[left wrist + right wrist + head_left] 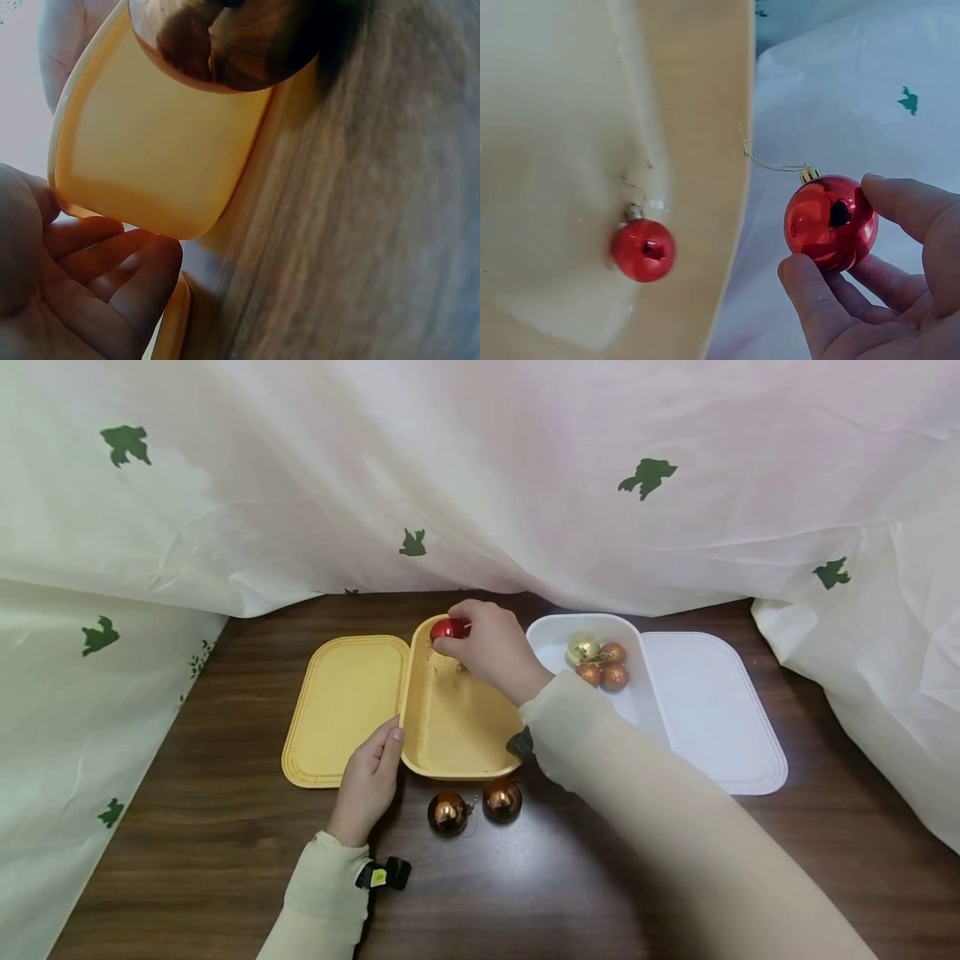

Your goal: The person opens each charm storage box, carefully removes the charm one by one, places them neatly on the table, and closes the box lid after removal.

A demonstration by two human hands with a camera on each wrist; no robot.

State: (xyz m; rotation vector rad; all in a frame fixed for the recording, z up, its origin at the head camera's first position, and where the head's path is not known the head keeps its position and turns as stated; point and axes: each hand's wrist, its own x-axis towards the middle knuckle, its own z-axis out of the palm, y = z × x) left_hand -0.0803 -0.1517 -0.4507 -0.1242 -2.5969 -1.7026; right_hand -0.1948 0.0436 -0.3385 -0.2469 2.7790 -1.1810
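My right hand (495,647) pinches a shiny red Christmas bauble (831,223) between thumb and fingers, over the far end of the yellow plastic box (468,727). From its gold cap trails a thin gold loop. A second red bauble (643,250) lies inside the box in the right wrist view; in the head view my right hand mostly hides it. At the box's left side my left hand (369,781) grips the wall near the front corner. Two shiny copper baubles (448,814) sit on the table before the box.
A yellow lid (348,710) lies left of the yellow box. To the right, a white box (551,639) holds a gold bauble (582,649) and several orange baubles (614,677), with a white lid (720,714) beside it. White patterned cloth (480,468) hangs behind the wooden table (195,827).
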